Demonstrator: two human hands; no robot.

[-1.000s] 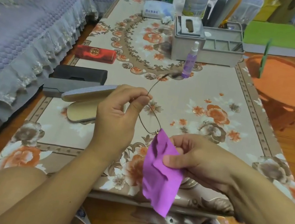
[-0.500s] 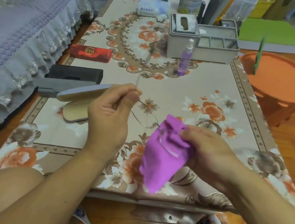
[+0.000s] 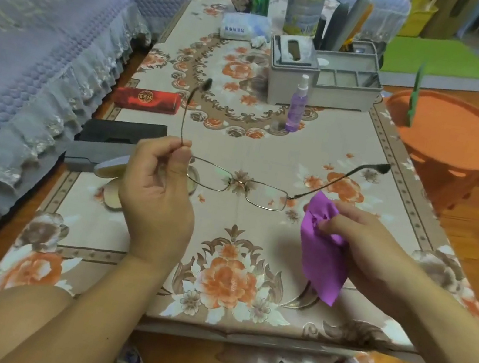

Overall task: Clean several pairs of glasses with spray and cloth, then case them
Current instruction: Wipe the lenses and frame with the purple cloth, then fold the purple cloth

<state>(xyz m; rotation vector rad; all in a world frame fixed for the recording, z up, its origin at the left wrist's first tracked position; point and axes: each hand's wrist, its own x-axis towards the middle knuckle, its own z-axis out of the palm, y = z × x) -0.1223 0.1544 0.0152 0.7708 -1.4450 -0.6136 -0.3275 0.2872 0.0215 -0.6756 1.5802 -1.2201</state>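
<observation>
My left hand (image 3: pixel 157 195) pinches the left hinge of thin metal-framed glasses (image 3: pixel 239 183), held level above the floral table (image 3: pixel 247 272) with both arms unfolded and pointing away from me. My right hand (image 3: pixel 358 244) is closed on a crumpled purple cloth (image 3: pixel 322 256), just right of the right lens and apart from it. A small purple spray bottle (image 3: pixel 297 105) stands upright further back. An open beige glasses case (image 3: pixel 112 168) lies behind my left hand, partly hidden by it.
A red case (image 3: pixel 147 99), a black case (image 3: pixel 122 132) and a grey case (image 3: pixel 93 152) lie along the table's left edge. A grey tissue box and organiser (image 3: pixel 323 77), cans and a tissue pack stand at the back. An orange basket (image 3: pixel 450 138) sits at right, a covered sofa (image 3: pixel 31 48) at left.
The cloth has come off the right lens and moved to the right in my right hand. The glasses have turned to face me, held level with both arms spread.
</observation>
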